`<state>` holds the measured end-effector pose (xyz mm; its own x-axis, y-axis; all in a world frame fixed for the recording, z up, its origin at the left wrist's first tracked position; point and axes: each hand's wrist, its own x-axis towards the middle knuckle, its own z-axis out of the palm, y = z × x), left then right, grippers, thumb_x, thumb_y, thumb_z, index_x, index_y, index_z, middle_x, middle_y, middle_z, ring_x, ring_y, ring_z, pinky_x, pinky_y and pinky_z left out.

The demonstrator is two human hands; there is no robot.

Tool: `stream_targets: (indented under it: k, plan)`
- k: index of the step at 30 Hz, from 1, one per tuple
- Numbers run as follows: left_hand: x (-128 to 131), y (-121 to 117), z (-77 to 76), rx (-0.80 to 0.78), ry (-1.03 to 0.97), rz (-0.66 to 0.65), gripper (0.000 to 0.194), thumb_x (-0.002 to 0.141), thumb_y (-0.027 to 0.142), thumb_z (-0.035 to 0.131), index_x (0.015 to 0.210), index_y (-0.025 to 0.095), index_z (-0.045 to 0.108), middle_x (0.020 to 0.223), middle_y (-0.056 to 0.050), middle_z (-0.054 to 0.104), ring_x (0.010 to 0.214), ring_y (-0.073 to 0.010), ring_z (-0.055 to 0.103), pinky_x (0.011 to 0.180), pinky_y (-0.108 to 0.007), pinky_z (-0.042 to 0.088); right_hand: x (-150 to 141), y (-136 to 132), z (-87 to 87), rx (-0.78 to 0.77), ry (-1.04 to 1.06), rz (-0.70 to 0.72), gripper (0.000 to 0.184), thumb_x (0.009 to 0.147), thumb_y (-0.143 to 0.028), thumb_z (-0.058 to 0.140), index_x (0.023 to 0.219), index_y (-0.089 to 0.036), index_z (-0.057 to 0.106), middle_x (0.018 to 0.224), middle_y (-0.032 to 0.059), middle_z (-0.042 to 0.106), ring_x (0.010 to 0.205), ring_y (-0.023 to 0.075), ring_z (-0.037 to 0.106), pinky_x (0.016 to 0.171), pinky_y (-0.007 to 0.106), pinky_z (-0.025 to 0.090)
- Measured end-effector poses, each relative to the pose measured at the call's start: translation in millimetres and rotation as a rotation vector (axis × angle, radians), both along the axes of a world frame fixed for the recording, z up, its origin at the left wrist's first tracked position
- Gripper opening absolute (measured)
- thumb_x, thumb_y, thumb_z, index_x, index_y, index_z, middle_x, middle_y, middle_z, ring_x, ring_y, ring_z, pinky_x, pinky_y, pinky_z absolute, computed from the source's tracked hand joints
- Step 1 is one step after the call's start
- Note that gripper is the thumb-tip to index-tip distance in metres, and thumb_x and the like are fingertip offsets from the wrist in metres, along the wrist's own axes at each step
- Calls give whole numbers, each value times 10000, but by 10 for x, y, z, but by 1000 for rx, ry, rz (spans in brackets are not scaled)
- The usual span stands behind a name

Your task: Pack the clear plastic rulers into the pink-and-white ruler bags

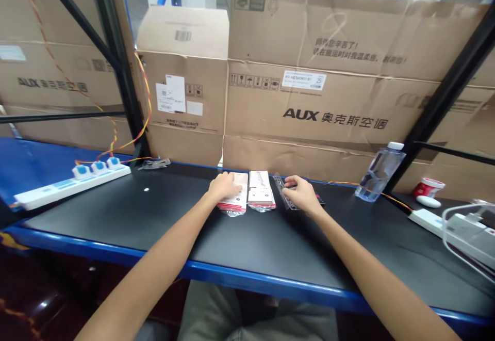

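Observation:
My left hand (225, 186) lies palm down on a white packet with a red lower edge (236, 201), in a clear plastic sleeve. Its fingers rest over the packet's upper left part. Just to the right is a similar white packet (261, 191), with "4" printed on it and clear plastic showing at its lower edge. My right hand (302, 194) is half curled, thumb and forefinger apart, its fingertips at the edge of a clear plastic strip (284, 196) that looks like a ruler. Under and behind this hand is a dark flat item (319, 198), mostly hidden.
A white power strip (73, 186) with plugs is at the left, another (456, 227) at the right. A clear bottle (381, 173) stands back right, near a red tub (428, 187). Cardboard boxes (309, 140) wall the back; clear plastic scraps (155, 164) lie back left.

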<state>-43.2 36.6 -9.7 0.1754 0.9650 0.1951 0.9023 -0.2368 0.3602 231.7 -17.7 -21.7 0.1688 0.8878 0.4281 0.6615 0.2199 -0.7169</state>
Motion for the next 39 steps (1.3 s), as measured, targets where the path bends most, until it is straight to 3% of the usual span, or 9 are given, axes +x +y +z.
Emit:
stream_targets:
  k: [3, 6, 13, 21, 24, 30, 35, 39]
  plan:
    - [-57, 60, -10, -49, 26, -15, 425, 845, 502, 669, 1115, 175, 649, 1244, -143, 631, 1157, -290, 594, 961, -424, 471, -32, -23, 44, 80, 24, -20, 335, 676, -255, 594, 1000, -178, 630, 916, 63, 700, 717, 187, 656, 718, 319, 523]
    - [-59, 100, -11, -107, 30, -48, 322, 943, 395, 604, 1169, 167, 631, 1219, -98, 631, 1075, -226, 621, 935, -449, 519, -56, -38, 68, 139, 29, -27, 325, 682, -263, 575, 994, -182, 618, 900, 58, 683, 725, 188, 645, 753, 332, 515]
    - [-8, 76, 24, -145, -19, -82, 314, 951, 353, 603, 1209, 174, 617, 1227, -95, 625, 1059, -224, 632, 892, -419, 550, -36, -14, 22, 125, 12, -2, 322, 674, -265, 571, 984, -186, 607, 885, 49, 669, 706, 184, 638, 740, 325, 511]
    - [39, -13, 72, -194, -141, -353, 270, 943, 354, 617, 1080, 126, 662, 1063, -59, 679, 904, -190, 664, 781, -357, 574, -2, 47, -115, 27, -36, 20, 282, 635, -245, 589, 909, -187, 623, 834, 45, 676, 688, 178, 628, 711, 311, 509]
    - [47, -19, 46, -199, -138, -397, 236, 941, 325, 623, 1073, 134, 662, 1050, -60, 680, 888, -174, 661, 782, -353, 573, -15, 54, -130, 21, -43, 26, 286, 630, -239, 589, 908, -181, 626, 827, 42, 677, 686, 176, 633, 705, 306, 512]
    - [23, 22, -33, -129, -94, -248, 278, 893, 375, 660, 1060, 153, 668, 1063, -70, 685, 890, -193, 664, 779, -362, 560, -5, 57, -80, 61, -30, 14, 285, 643, -241, 582, 918, -179, 627, 842, 38, 685, 713, 175, 644, 729, 300, 517]
    - [-4, 43, -14, -81, -28, -40, 509, 722, 524, 770, 1114, 210, 688, 1230, -132, 667, 1186, -386, 579, 928, -513, 491, 38, 74, -90, 56, -17, 13, 278, 645, -230, 590, 915, -175, 628, 813, 38, 685, 687, 175, 645, 709, 305, 523]
    - [-21, 42, 15, -117, -1, -20, 419, 901, 427, 654, 1231, 173, 615, 1245, -112, 629, 1105, -264, 620, 943, -491, 514, 4, 68, -108, 44, -18, 77, 311, 642, -209, 596, 949, -174, 633, 796, 21, 686, 656, 163, 646, 675, 290, 528]
